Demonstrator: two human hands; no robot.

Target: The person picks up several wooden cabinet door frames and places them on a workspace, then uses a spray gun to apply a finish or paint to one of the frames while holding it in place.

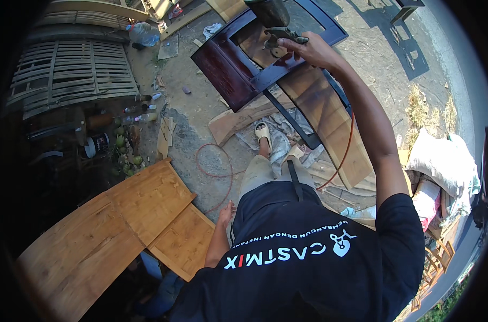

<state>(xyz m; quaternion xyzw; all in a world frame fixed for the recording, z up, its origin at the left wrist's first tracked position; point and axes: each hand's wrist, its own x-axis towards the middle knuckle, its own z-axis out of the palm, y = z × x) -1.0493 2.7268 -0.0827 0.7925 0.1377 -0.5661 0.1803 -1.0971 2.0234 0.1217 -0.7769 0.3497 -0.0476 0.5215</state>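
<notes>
My right hand [311,49] is closed round the handle of a spray gun [277,40] with a dark cup on top. I hold it over a chair-like wooden frame [230,70] coated in glossy dark reddish brown, with dark legs reaching toward my feet. Its wet-looking solid panel lies left of the gun. An orange hose [351,140] runs down beneath my right forearm. Beside my left thigh hangs my left hand [226,213], its fingers loosely extended and apparently holding nothing.
Bare wooden boards [335,126] lie under the frame. Orange-brown wooden furniture [142,193] stands at lower left. The hose loops [214,146] on the ground by my feet. Bottles [145,116] and a slatted bamboo panel [75,72] are at left; white sacks [442,161] pile up at right.
</notes>
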